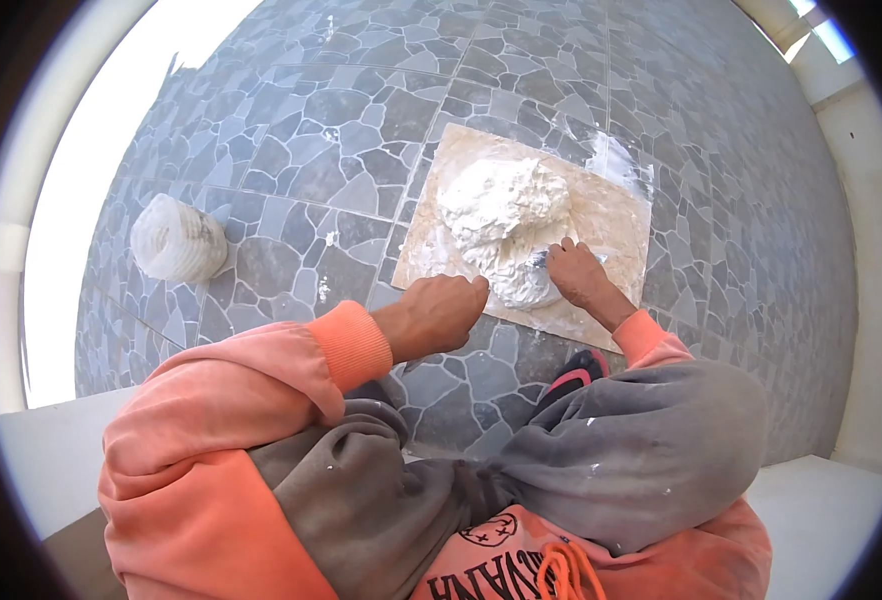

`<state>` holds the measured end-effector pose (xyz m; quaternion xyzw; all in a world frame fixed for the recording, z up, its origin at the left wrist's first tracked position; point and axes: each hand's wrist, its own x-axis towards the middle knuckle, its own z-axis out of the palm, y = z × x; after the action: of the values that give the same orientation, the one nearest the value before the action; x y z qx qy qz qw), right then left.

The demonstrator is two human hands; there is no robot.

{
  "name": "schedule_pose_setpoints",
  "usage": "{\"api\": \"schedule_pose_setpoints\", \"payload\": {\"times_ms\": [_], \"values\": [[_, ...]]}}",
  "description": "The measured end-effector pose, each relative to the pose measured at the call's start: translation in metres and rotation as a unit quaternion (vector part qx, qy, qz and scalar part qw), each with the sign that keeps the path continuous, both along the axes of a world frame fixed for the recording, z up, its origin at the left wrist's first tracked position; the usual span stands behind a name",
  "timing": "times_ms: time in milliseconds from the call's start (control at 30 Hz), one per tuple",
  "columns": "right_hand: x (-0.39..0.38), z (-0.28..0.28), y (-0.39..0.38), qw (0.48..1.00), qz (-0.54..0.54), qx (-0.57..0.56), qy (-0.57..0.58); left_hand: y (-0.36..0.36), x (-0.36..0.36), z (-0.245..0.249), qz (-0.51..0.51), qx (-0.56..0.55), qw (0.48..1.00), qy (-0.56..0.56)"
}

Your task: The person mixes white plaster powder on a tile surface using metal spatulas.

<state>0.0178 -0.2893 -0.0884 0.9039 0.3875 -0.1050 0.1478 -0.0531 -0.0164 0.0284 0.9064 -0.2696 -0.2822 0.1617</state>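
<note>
- Paste (pixel 504 197), white and thick, sits heaped on a board (pixel 616 228) right of centre in the frame, with a lower, smeared part nearer the person.
- Right hand (pixel 578 275), at the right edge of that lower part: its fingers are bent and appear to pinch a small dark tool (pixel 539 259), mostly hidden.
- Left hand (pixel 439 312), near the middle of the frame, by the board's near edge: its fingers are curled inward; I cannot tell whether they hold anything.
- Step in hand, as I judge it: working the lower part of the paste with the tool, apart from the main heap.
- Next move, by the same judgement, calls for a firm right grip and a low, flat stroke, keeping paste off the stone floor (pixel 336 105).
- Pale bundle (pixel 178 240) at far left, well apart.
</note>
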Motion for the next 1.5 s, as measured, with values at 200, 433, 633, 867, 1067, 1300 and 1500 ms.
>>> {"api": "schedule_pose_setpoints", "payload": {"times_ms": [200, 433, 633, 867, 1067, 1300, 1500], "values": [[0.006, -0.004, 0.000, 0.996, -0.031, 0.024, -0.082, 0.000, -0.001, 0.000, -0.002, -0.011, 1.000, 0.008], [0.011, 0.027, -0.001, 0.997, -0.026, 0.030, -0.059, 0.004, -0.002, -0.003, 0.010, -0.003, 1.000, 0.007], [0.000, -0.011, -0.014, 0.999, 0.030, 0.028, -0.013, 0.000, 0.000, 0.000, 0.002, -0.013, 1.000, 0.005], [-0.003, -0.002, 0.000, 0.993, 0.027, 0.083, -0.077, -0.002, -0.001, 0.004, -0.002, 0.003, 1.000, 0.009], [-0.005, 0.031, 0.019, 0.999, 0.038, -0.003, 0.010, 0.002, -0.004, 0.001, 0.013, 0.012, 1.000, 0.008], [-0.013, -0.005, 0.023, 0.995, 0.082, 0.043, -0.023, -0.001, 0.000, 0.001, 0.002, -0.004, 1.000, 0.000], [-0.010, 0.017, 0.025, 0.994, 0.050, 0.057, -0.083, 0.005, -0.004, -0.004, 0.006, -0.017, 1.000, 0.012]]}}
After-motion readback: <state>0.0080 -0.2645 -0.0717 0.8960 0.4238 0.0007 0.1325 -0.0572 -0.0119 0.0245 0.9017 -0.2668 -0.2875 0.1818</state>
